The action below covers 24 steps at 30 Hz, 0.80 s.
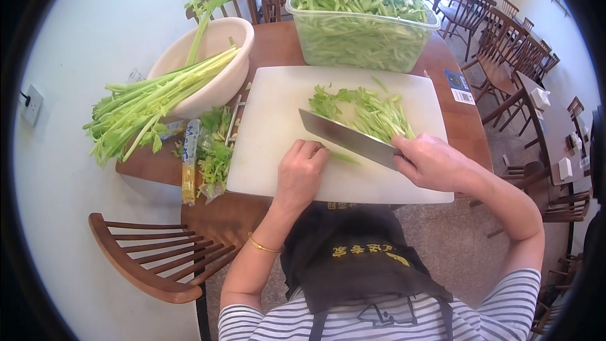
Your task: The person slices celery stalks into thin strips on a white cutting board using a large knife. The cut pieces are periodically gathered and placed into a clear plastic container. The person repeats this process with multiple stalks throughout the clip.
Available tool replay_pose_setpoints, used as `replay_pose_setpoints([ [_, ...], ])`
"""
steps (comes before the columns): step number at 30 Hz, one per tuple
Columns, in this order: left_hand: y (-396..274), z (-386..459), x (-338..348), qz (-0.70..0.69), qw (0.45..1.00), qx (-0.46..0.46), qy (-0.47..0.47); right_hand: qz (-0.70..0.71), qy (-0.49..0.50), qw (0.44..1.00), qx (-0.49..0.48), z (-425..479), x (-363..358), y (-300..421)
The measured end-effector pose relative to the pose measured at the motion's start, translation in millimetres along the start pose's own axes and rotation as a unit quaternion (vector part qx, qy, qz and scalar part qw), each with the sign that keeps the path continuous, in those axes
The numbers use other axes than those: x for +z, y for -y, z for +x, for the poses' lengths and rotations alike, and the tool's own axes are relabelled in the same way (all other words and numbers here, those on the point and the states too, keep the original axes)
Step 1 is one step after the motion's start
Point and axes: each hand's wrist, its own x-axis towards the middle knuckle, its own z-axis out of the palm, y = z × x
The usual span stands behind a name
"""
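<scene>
My right hand (426, 161) grips the handle of a cleaver (348, 137), its blade slanting up and left over the white cutting board (270, 118). Curled fingers of my left hand (303, 168) rest on the board, below and left of the blade. A thin green celery piece (346, 157) lies just right of those fingertips; whether they pinch it is hidden. Beyond the blade is a loose pile of cut celery (378, 113), with leafy bits (326, 103) at its left.
A clear plastic tub (364, 40) heaped with cut celery stands behind the board. Long celery stalks (156, 90) overhang a white basin (227, 73) at left. Celery leaves (215, 163) and a yellow packet (190, 161) lie beside the board. A wooden chair (142, 270) stands at lower left.
</scene>
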Motion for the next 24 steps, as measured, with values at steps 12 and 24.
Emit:
replay_pose_setpoints([
  [12, -2, 3, 4, -0.005, 1.000, -0.011, -0.006, -0.002, 0.024, 1.000, 0.007, -2, 11, 3],
  [24, 1, 2, 2, -0.014, 0.999, -0.028, -0.002, 0.008, 0.061, 0.998, 0.013, 14, 0, 13],
])
